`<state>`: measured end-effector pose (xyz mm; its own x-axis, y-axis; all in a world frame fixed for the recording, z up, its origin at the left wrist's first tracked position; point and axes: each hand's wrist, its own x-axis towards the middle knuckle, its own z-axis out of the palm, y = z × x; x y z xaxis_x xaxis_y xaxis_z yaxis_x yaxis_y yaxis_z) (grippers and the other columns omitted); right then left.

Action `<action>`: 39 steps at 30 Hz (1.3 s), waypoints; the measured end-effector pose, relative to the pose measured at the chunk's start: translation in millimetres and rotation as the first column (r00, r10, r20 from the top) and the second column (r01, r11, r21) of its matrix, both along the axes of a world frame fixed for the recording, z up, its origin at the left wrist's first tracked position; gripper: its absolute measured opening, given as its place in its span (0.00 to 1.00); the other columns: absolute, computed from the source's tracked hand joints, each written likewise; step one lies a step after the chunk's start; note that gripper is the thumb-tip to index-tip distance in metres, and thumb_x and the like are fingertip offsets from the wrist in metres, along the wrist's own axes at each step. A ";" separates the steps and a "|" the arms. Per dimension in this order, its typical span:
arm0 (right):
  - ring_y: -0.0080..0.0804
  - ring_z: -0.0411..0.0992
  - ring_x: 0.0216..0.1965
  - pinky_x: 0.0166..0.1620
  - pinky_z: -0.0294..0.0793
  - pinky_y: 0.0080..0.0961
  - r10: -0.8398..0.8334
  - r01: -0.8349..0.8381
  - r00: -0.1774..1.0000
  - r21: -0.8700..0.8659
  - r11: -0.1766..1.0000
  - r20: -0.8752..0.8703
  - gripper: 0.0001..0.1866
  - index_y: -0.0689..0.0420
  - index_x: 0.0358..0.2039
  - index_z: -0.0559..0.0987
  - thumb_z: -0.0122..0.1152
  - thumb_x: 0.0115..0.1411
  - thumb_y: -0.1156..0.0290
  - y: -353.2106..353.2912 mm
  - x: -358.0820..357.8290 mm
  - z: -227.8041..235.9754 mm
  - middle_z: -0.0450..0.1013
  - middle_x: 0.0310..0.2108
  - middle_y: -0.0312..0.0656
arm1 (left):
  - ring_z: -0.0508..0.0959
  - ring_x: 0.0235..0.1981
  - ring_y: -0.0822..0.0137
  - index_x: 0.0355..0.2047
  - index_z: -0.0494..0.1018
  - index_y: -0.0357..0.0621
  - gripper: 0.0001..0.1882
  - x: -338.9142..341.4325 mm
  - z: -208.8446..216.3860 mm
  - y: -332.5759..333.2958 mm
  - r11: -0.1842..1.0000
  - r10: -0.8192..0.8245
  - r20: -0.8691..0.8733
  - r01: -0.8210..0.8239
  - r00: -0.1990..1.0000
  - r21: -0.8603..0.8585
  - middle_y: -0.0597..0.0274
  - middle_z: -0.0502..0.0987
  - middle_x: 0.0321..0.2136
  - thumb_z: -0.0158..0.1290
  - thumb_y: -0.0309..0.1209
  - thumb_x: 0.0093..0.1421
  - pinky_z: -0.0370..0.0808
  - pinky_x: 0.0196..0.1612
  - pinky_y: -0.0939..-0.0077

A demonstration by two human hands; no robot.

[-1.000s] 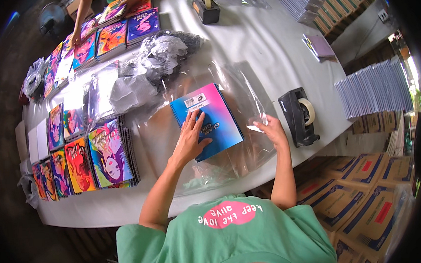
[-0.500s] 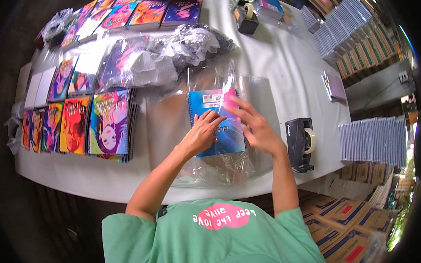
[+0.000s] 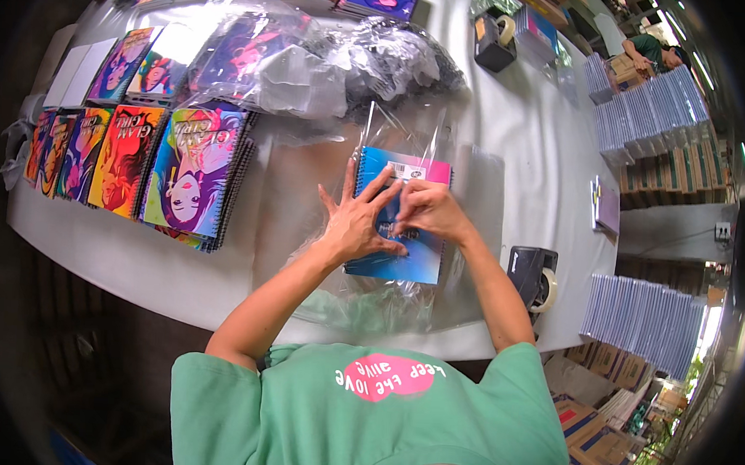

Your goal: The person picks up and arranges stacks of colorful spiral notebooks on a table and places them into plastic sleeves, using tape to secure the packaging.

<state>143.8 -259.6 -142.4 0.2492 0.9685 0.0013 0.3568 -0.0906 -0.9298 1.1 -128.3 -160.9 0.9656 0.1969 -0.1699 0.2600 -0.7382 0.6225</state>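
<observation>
A blue and pink spiral notebook lies in front of me inside clear plastic film, which spreads out beyond its edges. My left hand is open, its fingers spread across the notebook's left side. Over the notebook's right half, my right hand is closed with the fingertips pinched together. Whatever those fingertips hold, if anything, is too small to make out. A white label shows above the hands, near the notebook's far edge.
Stacks of colourful notebooks stand at the left. Crumpled plastic lies behind the work spot. A black tape dispenser is by my right forearm, another farther back. Bundled stacks and a person are at the right.
My left hand's fingers have spread apart on the notebook. The right hand, loosely open before, has come in over the notebook and closed into a pinch. The whole view has shifted somewhat.
</observation>
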 end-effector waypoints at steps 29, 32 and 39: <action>0.20 0.60 0.29 0.32 0.63 0.23 -0.965 0.892 0.194 -0.441 0.100 0.175 0.17 0.53 0.35 0.76 0.57 0.58 0.52 -362.8 -97.2 13.9 0.69 0.31 0.31 | 0.44 0.66 0.47 0.51 0.73 0.59 0.34 17.9 -4.0 27.8 0.967 -0.113 0.182 0.150 0.977 -0.205 0.35 0.28 0.64 0.68 0.44 0.41 0.50 0.65 0.61; 0.18 0.62 0.33 0.32 0.62 0.23 -0.953 0.760 0.267 -0.577 0.299 -0.142 0.14 0.47 0.28 0.74 0.59 0.57 0.51 -360.9 -88.9 24.6 0.69 0.31 0.28 | 0.45 0.66 0.46 0.51 0.73 0.59 0.33 16.9 -9.6 31.4 0.972 -0.115 0.208 0.153 0.971 -0.180 0.33 0.29 0.64 0.68 0.44 0.41 0.51 0.64 0.61; 0.25 0.68 0.45 0.40 0.71 0.52 -0.830 0.921 0.142 -0.235 0.310 -0.539 0.10 0.54 0.37 0.80 0.62 0.55 0.68 -381.9 -146.6 -6.0 0.55 0.61 0.35 | 0.41 0.67 0.44 0.51 0.74 0.61 0.33 15.1 -10.2 30.6 0.961 -0.097 0.180 0.139 0.979 -0.241 0.32 0.29 0.64 0.68 0.44 0.41 0.49 0.65 0.60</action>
